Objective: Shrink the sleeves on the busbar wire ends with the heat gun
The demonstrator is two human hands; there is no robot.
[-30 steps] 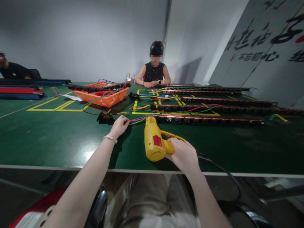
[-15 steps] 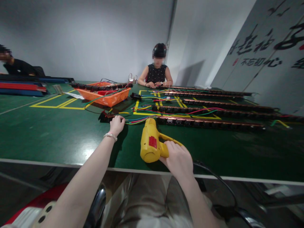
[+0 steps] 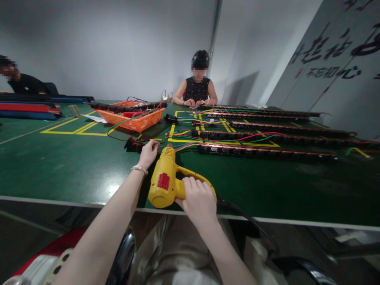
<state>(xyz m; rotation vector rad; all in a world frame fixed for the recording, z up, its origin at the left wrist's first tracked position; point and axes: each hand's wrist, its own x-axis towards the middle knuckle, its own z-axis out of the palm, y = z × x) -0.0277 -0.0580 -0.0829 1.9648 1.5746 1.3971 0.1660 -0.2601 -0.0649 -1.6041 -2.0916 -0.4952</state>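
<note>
A: What did the right hand [image 3: 196,200] have, nearest the table's near edge?

B: It was wrapped tight around the handle of a yellow heat gun [image 3: 165,180], at about 6 o'clock on the green table [image 3: 59,170]. The gun's nozzle pointed toward 12 o'clock, and its black cord [image 3: 249,217] ran off over the edge toward 4 o'clock.

A: And the left hand [image 3: 148,152]?

B: Just beyond the gun, near 11 o'clock from it. Its fingers were curled and pinched on a bundle of coloured wires [image 3: 178,146]; the nozzle sat just beside them. A bracelet [image 3: 139,169] sat on that wrist.

A: Where did the wires lead?

B: Toward 3 o'clock, into a long copper-toned strip [image 3: 267,152]. A small black connector [image 3: 132,144] lay just left of the hand.

A: Farther out?

B: More such strips [image 3: 282,128] in rows toward 2 o'clock, an orange basket [image 3: 133,122] at 11 o'clock, and a co-worker [image 3: 197,89] seated at 12 o'clock, hands on the table.
</note>
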